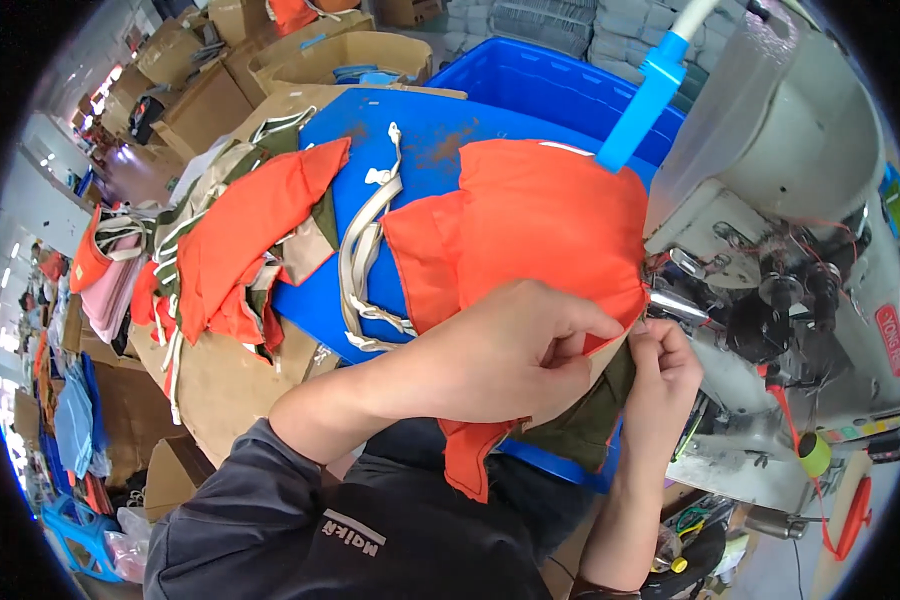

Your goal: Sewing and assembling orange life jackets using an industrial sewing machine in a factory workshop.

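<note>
- The orange cloth piece is spread before you on the blue tabletop, most of it beyond your hands.
- Your left hand lies across its near part, fingers curled and one tip stretched toward the near right edge; the inner side is hidden, so I cannot tell whether it pinches the cloth.
- Your right hand is at the near right corner, thumb and forefinger pinching the edge, just beside your left fingertip.
- Below your left hand, an olive cloth section and a narrow orange strip hang toward your lap.
- To the right stands the sewing machine; the orange edge reaches its metal parts, touching or just beside them, I cannot tell which.
- To the left of the piece lie cream straps, then a cloth heap in orange, olive and beige.
</note>
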